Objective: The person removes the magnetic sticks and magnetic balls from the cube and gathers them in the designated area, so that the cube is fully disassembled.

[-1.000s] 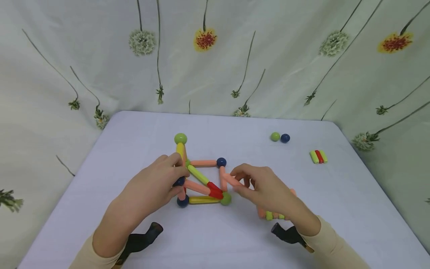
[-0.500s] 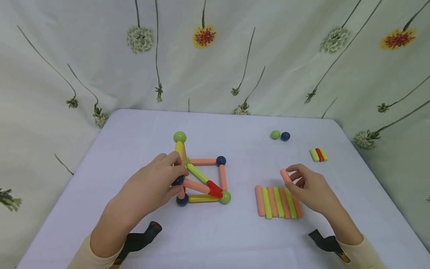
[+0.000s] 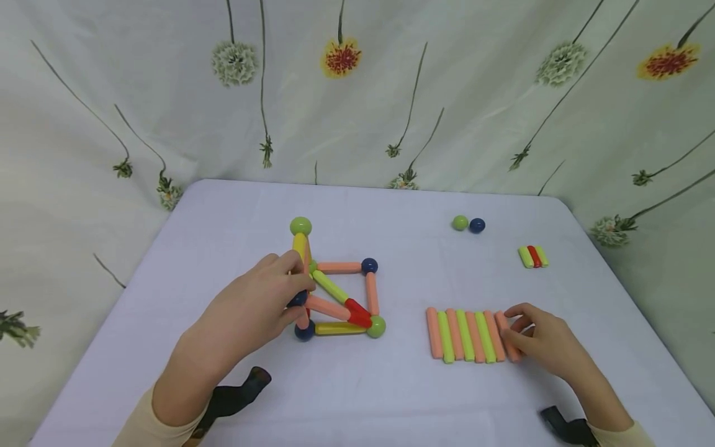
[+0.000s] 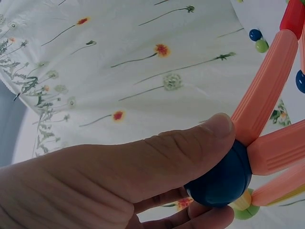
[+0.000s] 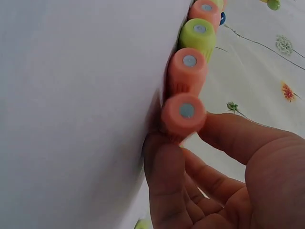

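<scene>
My left hand (image 3: 248,307) grips a dark blue ball (image 4: 220,177) at a joint of a frame built from magnetic sticks and balls. Pink sticks (image 4: 268,88) run out from that ball. The frame's yellow stick (image 3: 339,328) joins a second blue ball (image 3: 304,331) to a green ball (image 3: 377,326), and another green ball (image 3: 301,225) tops it. Over on the right, my right hand (image 3: 550,344) pinches a pink magnetic stick (image 5: 183,116) low over the table. It slants slightly at the right end of a row of pink and lime sticks (image 3: 463,335).
Towards the back right lie a loose green ball (image 3: 460,223) and a loose blue ball (image 3: 477,225). Nearer the right edge is a small group of short lime and red sticks (image 3: 533,256). A flower-printed cloth (image 3: 357,112) hangs behind the white table (image 3: 391,397).
My right hand has carried the pink stick away from the frame, rightwards, and lowered it to the end of the row. The left hand keeps its grip on the blue ball.
</scene>
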`<state>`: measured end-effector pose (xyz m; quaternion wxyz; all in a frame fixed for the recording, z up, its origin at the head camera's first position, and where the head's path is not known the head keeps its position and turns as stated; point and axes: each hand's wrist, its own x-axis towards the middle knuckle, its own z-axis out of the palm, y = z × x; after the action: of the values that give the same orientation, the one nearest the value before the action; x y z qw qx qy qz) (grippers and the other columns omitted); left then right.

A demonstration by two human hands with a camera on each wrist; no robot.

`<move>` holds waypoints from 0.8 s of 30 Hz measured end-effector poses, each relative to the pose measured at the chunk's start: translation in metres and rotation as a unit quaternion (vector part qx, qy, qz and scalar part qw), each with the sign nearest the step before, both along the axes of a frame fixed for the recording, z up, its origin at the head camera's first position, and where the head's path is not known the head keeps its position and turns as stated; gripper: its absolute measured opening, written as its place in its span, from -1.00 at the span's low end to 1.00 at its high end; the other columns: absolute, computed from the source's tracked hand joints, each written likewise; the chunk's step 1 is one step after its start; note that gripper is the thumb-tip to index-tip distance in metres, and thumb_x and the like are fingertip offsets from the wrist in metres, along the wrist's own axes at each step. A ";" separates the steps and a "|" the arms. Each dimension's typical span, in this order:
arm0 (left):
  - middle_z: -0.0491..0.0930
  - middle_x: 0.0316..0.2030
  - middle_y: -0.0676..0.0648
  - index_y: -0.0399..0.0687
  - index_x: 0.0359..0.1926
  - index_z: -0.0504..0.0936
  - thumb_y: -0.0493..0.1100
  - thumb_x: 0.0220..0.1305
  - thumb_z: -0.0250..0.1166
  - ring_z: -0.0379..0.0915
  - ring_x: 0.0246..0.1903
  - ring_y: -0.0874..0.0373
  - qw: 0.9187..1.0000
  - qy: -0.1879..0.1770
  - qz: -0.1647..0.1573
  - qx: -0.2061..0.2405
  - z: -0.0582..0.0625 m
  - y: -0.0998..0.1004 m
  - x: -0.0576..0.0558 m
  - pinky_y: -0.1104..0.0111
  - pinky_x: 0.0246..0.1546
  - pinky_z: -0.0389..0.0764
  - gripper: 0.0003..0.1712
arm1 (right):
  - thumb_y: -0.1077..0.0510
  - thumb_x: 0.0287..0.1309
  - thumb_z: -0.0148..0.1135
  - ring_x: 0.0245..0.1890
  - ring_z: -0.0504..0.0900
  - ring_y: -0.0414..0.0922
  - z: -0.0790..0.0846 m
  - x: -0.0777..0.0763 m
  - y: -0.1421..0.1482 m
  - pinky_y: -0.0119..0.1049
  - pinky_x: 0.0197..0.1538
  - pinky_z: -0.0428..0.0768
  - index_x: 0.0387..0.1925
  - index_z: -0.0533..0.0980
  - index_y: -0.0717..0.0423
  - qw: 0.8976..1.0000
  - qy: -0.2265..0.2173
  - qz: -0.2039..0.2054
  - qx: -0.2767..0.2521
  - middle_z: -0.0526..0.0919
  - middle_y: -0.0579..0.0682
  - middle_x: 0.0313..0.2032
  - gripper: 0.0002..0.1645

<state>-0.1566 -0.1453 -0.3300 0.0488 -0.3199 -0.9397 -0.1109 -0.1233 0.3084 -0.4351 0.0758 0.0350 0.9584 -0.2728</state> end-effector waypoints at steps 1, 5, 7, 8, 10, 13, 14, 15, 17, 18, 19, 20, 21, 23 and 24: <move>0.44 -0.20 -0.01 -0.09 -0.16 0.72 -0.22 -0.09 0.60 0.33 -0.23 0.09 1.000 -0.001 0.001 0.000 0.000 0.000 0.000 0.41 -0.39 0.50 -0.61 | -0.06 0.19 0.34 -0.37 0.58 -0.15 -0.001 0.000 0.000 -0.25 -0.40 0.52 0.06 0.48 0.16 1.000 -0.005 0.001 -0.005 0.60 -0.04 -0.30 -0.48; 0.44 -0.21 -0.01 -0.09 -0.17 0.72 -0.21 -0.09 0.59 0.34 -0.22 0.08 1.000 -0.006 0.004 -0.002 0.002 0.001 0.001 0.41 -0.38 0.49 -0.61 | -0.04 0.21 0.31 -0.41 0.55 -0.15 0.001 -0.001 -0.003 -0.25 -0.44 0.50 0.06 0.48 0.15 1.000 0.002 0.008 0.003 0.59 -0.05 -0.33 -0.51; 0.45 -0.20 0.00 -0.10 -0.17 0.72 -0.21 -0.09 0.59 0.34 -0.21 0.09 1.000 -0.010 0.005 -0.002 0.002 0.001 0.001 0.41 -0.37 0.50 -0.62 | 0.01 0.23 0.29 -0.46 0.51 -0.15 0.006 -0.004 -0.007 -0.27 -0.48 0.48 0.05 0.49 0.16 1.000 0.021 0.018 0.015 0.57 -0.06 -0.36 -0.55; 0.45 -0.20 -0.01 -0.10 -0.17 0.72 -0.21 -0.09 0.59 0.35 -0.21 0.08 1.000 -0.011 0.006 -0.002 0.002 0.001 0.001 0.40 -0.37 0.50 -0.61 | 0.03 0.24 0.28 -0.49 0.49 -0.15 0.009 -0.006 -0.012 -0.29 -0.50 0.47 0.04 0.49 0.16 0.999 0.034 0.025 0.021 0.56 -0.07 -0.39 -0.58; 0.45 -0.20 -0.01 -0.11 -0.16 0.72 -0.20 -0.09 0.59 0.35 -0.20 0.08 1.000 -0.014 0.009 -0.003 0.003 0.001 0.001 0.40 -0.36 0.51 -0.61 | 0.08 0.24 0.28 -0.52 0.45 -0.16 0.018 -0.012 -0.024 -0.31 -0.52 0.46 0.03 0.50 0.16 0.997 0.057 0.045 0.024 0.53 -0.08 -0.42 -0.62; 0.45 -0.19 -0.01 -0.11 -0.16 0.72 -0.19 -0.09 0.59 0.35 -0.20 0.08 1.000 -0.017 0.012 -0.005 0.003 0.001 0.000 0.40 -0.35 0.51 -0.61 | 0.12 0.22 0.32 -0.51 0.45 -0.16 0.031 -0.024 -0.050 -0.34 -0.51 0.47 0.02 0.52 0.13 0.993 0.081 0.084 0.015 0.53 -0.11 -0.43 -0.64; 0.45 -0.19 -0.01 -0.11 -0.17 0.72 -0.19 -0.09 0.59 0.35 -0.20 0.08 1.000 -0.017 0.012 -0.005 0.003 0.000 0.000 0.40 -0.36 0.51 -0.61 | 0.13 0.21 0.33 -0.50 0.45 -0.16 0.035 -0.028 -0.059 -0.35 -0.49 0.48 0.01 0.53 0.12 0.991 0.085 0.099 0.009 0.54 -0.12 -0.42 -0.65; 0.45 -0.19 -0.01 -0.11 -0.17 0.72 -0.19 -0.09 0.59 0.35 -0.21 0.08 1.000 -0.018 0.012 -0.006 0.003 0.000 0.000 0.41 -0.36 0.51 -0.61 | 0.14 0.20 0.33 -0.49 0.46 -0.16 0.038 -0.032 -0.069 -0.35 -0.47 0.49 0.01 0.53 0.09 0.990 0.086 0.114 0.002 0.54 -0.13 -0.41 -0.65; 0.46 -0.20 -0.01 -0.10 -0.17 0.72 -0.19 -0.09 0.59 0.35 -0.23 0.08 1.000 -0.019 0.011 -0.005 0.002 0.000 0.000 0.41 -0.37 0.50 -0.61 | 0.15 0.20 0.34 -0.46 0.47 -0.16 0.045 -0.040 -0.090 -0.35 -0.45 0.51 0.00 0.54 0.04 0.986 0.086 0.143 -0.011 0.55 -0.15 -0.38 -0.67; 0.46 -0.20 -0.01 -0.10 -0.18 0.72 -0.19 -0.09 0.59 0.34 -0.23 0.08 1.000 -0.018 0.009 -0.005 0.002 0.000 0.000 0.42 -0.38 0.50 -0.62 | 0.14 0.19 0.34 -0.45 0.48 -0.17 0.047 -0.043 -0.100 -0.35 -0.44 0.52 0.00 0.54 0.01 0.983 0.086 0.159 -0.017 0.56 -0.17 -0.37 -0.67; 0.45 -0.20 -0.01 -0.10 -0.18 0.72 -0.20 -0.09 0.59 0.34 -0.23 0.08 1.000 -0.018 0.007 -0.004 0.002 0.000 0.000 0.42 -0.38 0.50 -0.62 | 0.14 0.19 0.34 -0.44 0.48 -0.18 0.050 -0.046 -0.111 -0.36 -0.43 0.52 0.00 0.55 -0.02 0.980 0.086 0.176 -0.021 0.57 -0.19 -0.34 -0.67; 0.45 -0.20 -0.01 -0.10 -0.18 0.72 -0.20 -0.09 0.59 0.34 -0.24 0.08 1.000 -0.018 0.006 -0.003 0.002 0.000 0.000 0.42 -0.38 0.50 -0.63 | 0.14 0.19 0.35 -0.43 0.48 -0.19 0.053 -0.048 -0.122 -0.36 -0.41 0.53 0.00 0.55 -0.04 0.977 0.086 0.195 -0.027 0.59 -0.19 -0.32 -0.67; 0.45 -0.21 -0.01 -0.10 -0.18 0.72 -0.21 -0.08 0.59 0.34 -0.24 0.08 1.000 -0.018 0.005 -0.003 0.002 0.000 0.000 0.42 -0.38 0.49 -0.63 | 0.14 0.18 0.35 -0.43 0.48 -0.21 0.056 -0.050 -0.133 -0.36 -0.41 0.53 0.00 0.56 -0.06 0.972 0.088 0.216 -0.033 0.60 -0.20 -0.29 -0.67; 0.45 -0.21 0.00 -0.10 -0.18 0.72 -0.21 -0.07 0.58 0.35 -0.24 0.08 1.000 -0.019 0.004 -0.003 0.003 0.000 0.000 0.41 -0.38 0.50 -0.64 | 0.15 0.18 0.34 -0.44 0.48 -0.24 0.059 -0.053 -0.155 -0.37 -0.41 0.52 -0.01 0.57 -0.06 0.958 0.099 0.264 -0.046 0.62 -0.19 -0.24 -0.67; 0.45 -0.21 0.00 -0.10 -0.18 0.72 -0.21 -0.07 0.58 0.35 -0.22 0.07 1.000 -0.019 0.004 -0.003 0.003 0.000 0.000 0.41 -0.37 0.50 -0.64 | 0.14 0.17 0.35 -0.46 0.48 -0.25 0.060 -0.054 -0.166 -0.37 -0.42 0.52 0.00 0.57 -0.06 0.950 0.104 0.289 -0.055 0.63 -0.20 -0.23 -0.67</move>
<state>-0.1568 -0.1450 -0.3272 0.0303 -0.3143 -0.9420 -0.1139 -0.1777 0.1420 -0.3751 0.0533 -0.2766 0.9134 -0.2939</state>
